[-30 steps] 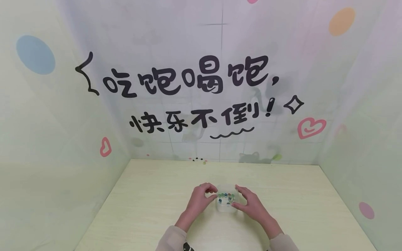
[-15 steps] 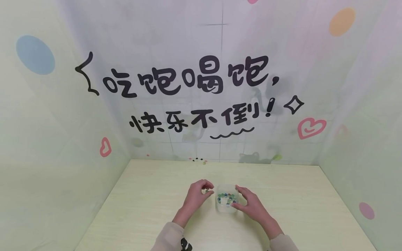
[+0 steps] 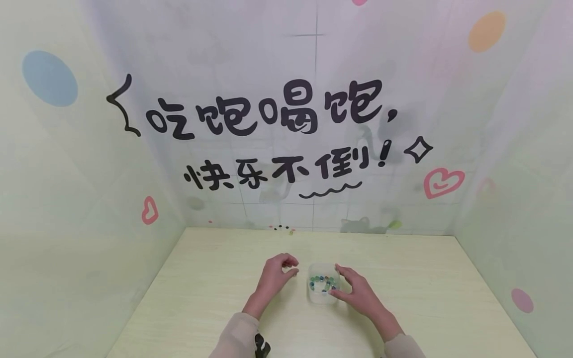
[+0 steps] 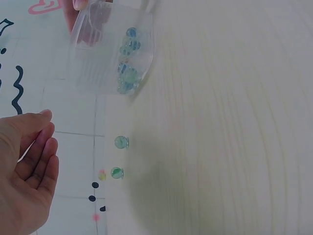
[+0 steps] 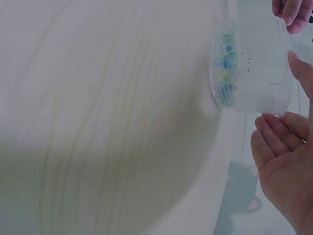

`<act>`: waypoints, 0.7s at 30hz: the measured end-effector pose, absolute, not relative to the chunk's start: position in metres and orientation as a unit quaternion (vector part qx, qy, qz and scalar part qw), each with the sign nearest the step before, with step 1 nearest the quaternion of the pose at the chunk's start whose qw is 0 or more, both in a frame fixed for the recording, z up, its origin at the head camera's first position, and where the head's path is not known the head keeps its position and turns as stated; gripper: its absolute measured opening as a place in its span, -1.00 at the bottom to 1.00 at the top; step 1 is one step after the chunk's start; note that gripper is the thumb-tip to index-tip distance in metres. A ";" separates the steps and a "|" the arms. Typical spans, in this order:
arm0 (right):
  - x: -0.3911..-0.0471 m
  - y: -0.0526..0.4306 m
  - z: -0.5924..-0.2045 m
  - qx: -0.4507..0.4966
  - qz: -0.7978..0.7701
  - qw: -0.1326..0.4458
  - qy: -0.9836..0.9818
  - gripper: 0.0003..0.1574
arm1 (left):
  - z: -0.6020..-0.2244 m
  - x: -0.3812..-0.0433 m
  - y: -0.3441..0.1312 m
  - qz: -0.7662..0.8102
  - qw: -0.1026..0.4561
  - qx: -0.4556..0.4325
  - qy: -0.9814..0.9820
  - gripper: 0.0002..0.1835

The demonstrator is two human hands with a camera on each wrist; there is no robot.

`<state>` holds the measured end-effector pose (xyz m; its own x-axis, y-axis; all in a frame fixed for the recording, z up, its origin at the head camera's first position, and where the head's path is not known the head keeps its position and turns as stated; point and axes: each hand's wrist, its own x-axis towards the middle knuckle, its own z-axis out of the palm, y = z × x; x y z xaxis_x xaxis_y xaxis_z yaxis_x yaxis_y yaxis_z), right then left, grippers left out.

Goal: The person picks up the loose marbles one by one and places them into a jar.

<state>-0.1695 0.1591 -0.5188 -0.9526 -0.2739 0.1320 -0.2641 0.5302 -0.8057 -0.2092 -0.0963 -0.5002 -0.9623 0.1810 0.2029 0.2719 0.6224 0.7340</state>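
Note:
A clear plastic box (image 3: 319, 299) stands upright on the table with several glass marbles (image 5: 227, 62) on its bottom, green, blue and some reddish. My right hand (image 3: 361, 296) holds the box at its right side, the thumb on the near part and the fingers farther back. Just left of the box, my left hand (image 3: 273, 278) hovers over the table with loosely bent fingers, and nothing shows between them. In the left wrist view, a green marble (image 4: 121, 142) and another green-streaked marble (image 4: 117, 173) lie on the tabletop near this hand.
The pale wooden tabletop (image 3: 201, 283) spreads around the hands. A printed cloth backdrop (image 3: 250, 44) with black lettering rises behind its far edge, and cloth walls stand at both sides.
My left hand has moved away from the box, to the left and slightly farther back. Marbles inside the box have shifted a little. My right hand has stayed on the box.

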 end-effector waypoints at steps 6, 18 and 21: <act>-0.169 0.160 -0.518 -0.164 -0.456 0.002 0.875 -0.08 | -0.504 -0.212 -0.099 -0.420 0.048 -0.120 -0.898 -0.89; -0.170 0.160 -0.519 -0.164 -0.451 0.006 0.877 -0.07 | -0.513 -0.219 -0.100 -0.404 0.027 -0.101 -0.909 -0.88; -0.170 0.160 -0.519 -0.165 -0.447 -0.001 0.879 -0.07 | -0.516 -0.220 -0.100 -0.400 0.020 -0.094 -0.912 -0.88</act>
<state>-0.1698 0.1600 -0.5188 -0.9452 -0.2896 0.1504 -0.2921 0.5456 -0.7855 -0.2201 -0.1004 -0.5160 -0.9815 0.1558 0.1110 0.1872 0.6630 0.7249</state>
